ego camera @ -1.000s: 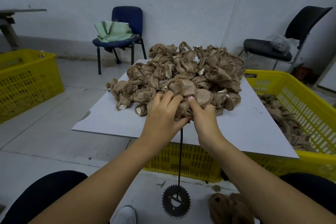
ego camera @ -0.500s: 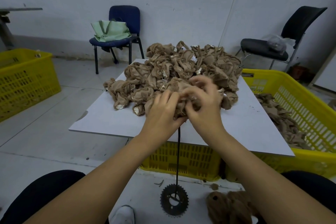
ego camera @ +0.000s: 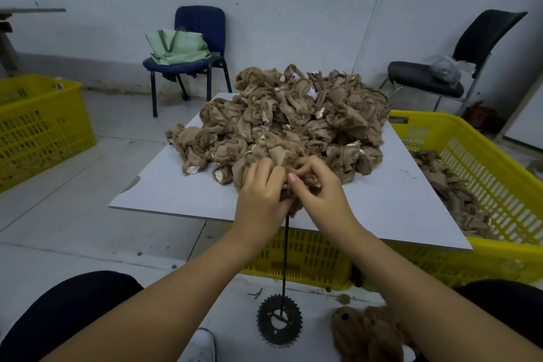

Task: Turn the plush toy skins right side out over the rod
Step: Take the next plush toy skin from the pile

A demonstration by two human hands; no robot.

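A thin black rod [ego camera: 285, 256] rises from a toothed sprocket base [ego camera: 279, 321] on the floor between my knees. Its top is hidden inside a brown plush toy skin [ego camera: 293, 203] that both hands hold. My left hand [ego camera: 261, 194] grips the skin from the left with fingers curled over it. My right hand [ego camera: 318, 189] pinches the skin from the right, thumb tip showing. Behind them a big pile of inside-out tan skins [ego camera: 288, 120] covers a white board [ego camera: 182, 188].
The board lies on a yellow crate [ego camera: 482, 156] holding more tan skins. A furry brown finished toy [ego camera: 367, 335] lies on the floor at lower right. Another yellow crate [ego camera: 38, 126] stands left. A blue chair with a green bag [ego camera: 188, 44] and a black chair [ego camera: 458, 67] stand by the wall.
My right hand has come down from the top of the skin to its lower right side. Both hands sit lower over the rod than before.
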